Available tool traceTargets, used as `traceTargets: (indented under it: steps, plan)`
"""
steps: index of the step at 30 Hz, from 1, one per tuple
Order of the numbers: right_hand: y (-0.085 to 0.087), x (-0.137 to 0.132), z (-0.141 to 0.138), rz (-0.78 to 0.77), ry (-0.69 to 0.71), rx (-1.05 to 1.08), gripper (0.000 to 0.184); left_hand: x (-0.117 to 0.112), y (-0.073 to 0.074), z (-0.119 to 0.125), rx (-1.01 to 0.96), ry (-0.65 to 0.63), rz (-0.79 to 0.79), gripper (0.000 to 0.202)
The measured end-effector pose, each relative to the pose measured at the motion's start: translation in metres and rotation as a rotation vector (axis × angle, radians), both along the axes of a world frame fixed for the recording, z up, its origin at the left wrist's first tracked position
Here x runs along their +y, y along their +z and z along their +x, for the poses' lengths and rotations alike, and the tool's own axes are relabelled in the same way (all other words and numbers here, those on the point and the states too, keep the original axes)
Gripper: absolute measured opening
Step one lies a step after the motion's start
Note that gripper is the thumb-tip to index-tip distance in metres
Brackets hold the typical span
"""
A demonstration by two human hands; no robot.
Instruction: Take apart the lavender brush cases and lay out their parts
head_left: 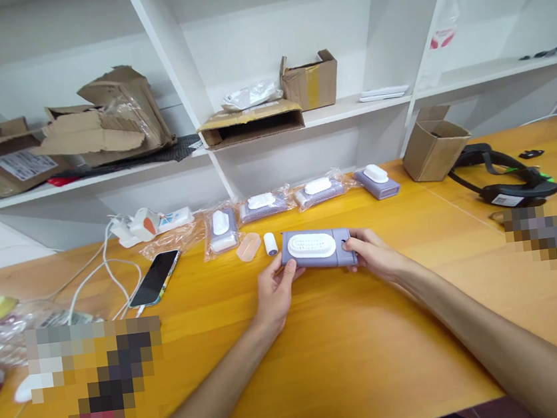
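Between both hands, just above the table, is a grey-purple rectangular case (341, 253) with a raised white oval pad bearing small marks or bumps. My left hand (275, 293) grips its left end, the thumb along the front edge. At the other end my right hand (374, 252) holds the case, thumb on its top near a small dark spot. Just behind my left hand stand a small white cylinder (270, 242) and a pinkish translucent tray-like piece (249, 246). Similar cases lie in a row behind, one wrapped at left (223, 232) and one at right (381, 187).
A phone (156, 278) on a cable and a white power strip (152, 227) lie to the left. An open carton (435, 147) and a black headset (506, 176) stand at right. White shelves (368, 115) with cardboard boxes (312, 84) rise behind the table (326, 358).
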State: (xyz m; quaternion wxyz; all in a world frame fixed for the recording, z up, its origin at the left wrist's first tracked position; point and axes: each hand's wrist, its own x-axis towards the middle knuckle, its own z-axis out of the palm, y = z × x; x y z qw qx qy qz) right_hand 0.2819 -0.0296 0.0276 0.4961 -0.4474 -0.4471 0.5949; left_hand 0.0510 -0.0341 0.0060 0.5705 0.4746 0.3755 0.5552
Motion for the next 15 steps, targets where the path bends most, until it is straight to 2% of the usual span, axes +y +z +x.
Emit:
traceTargets:
  steps: [5,10,15]
  plan:
    - [0.005,-0.001,0.004,0.019,-0.002,-0.120,0.016,0.001,0.000,0.000,-0.040,0.016,-0.021,0.044]
    - [-0.003,0.007,0.016,-0.036,-0.100,0.085,0.016,0.005,0.002,-0.003,-0.104,0.028,-0.070,0.037]
    - [-0.007,0.013,0.025,-0.037,-0.151,0.119,0.016,0.007,0.006,-0.006,-0.112,0.022,-0.096,0.037]
